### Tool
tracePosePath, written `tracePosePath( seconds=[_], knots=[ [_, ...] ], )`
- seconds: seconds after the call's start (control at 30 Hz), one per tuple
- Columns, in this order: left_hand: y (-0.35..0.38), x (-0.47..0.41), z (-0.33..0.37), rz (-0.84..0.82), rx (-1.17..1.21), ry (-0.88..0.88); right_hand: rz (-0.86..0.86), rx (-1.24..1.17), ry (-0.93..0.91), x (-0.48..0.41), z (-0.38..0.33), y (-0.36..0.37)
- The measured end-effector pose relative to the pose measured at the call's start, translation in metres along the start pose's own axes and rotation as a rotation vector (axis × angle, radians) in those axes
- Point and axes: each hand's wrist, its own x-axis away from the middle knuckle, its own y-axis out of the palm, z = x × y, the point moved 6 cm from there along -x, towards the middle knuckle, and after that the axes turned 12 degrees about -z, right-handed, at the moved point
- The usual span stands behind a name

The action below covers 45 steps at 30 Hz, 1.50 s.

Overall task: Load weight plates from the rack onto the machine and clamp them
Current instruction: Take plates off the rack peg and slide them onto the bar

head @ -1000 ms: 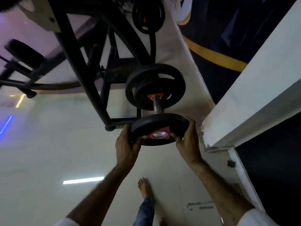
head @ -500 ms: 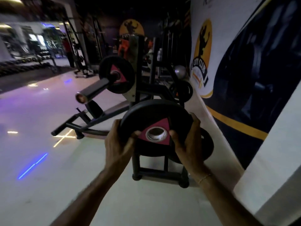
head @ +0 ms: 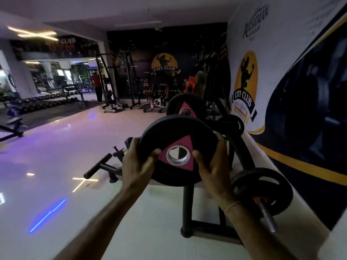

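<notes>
I hold a black weight plate (head: 174, 134) with a pink triangle and a steel-ringed hole, face towards me, at chest height. My left hand (head: 137, 164) grips its left rim and my right hand (head: 212, 166) grips its right rim. Right behind it, a second plate (head: 185, 107) with a pink triangle sits on the machine (head: 202, 85). The machine's sleeve is hidden behind the held plate. Low on the right, another black plate (head: 262, 186) sits on a steel peg (head: 267, 218) of the rack (head: 187, 207).
A wall with a yellow club logo (head: 246, 91) runs close along the right. A black handle bar (head: 97, 166) of the machine sticks out low on the left. Dumbbell racks (head: 47, 102), frames and a person in red (head: 96, 85) stand far back across the shiny floor.
The plate came off the low rack peg and has risen to chest height. My view swung up from the floor to the machine, whose loaded plate now sits straight behind the held one.
</notes>
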Motion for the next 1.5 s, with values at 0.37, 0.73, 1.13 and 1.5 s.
tracePosePath(
  seconds=[0.37,0.73,1.13,1.5],
  knots=[
    [0.009,-0.068,-0.051,-0.127,0.038,-0.067,0.029,0.068,0.093,-0.046,0.034,0.03],
    [0.037,-0.119,-0.079,-0.141,0.055,-0.103,0.024,0.122,0.132,-0.089,0.08,0.035],
    [0.084,-0.215,-0.112,-0.146,-0.039,-0.09,-0.023,0.268,0.102,-0.184,0.145,0.046],
    [0.125,-0.286,-0.154,-0.127,-0.088,-0.144,-0.049,0.294,0.135,-0.254,0.216,0.053]
  ],
)
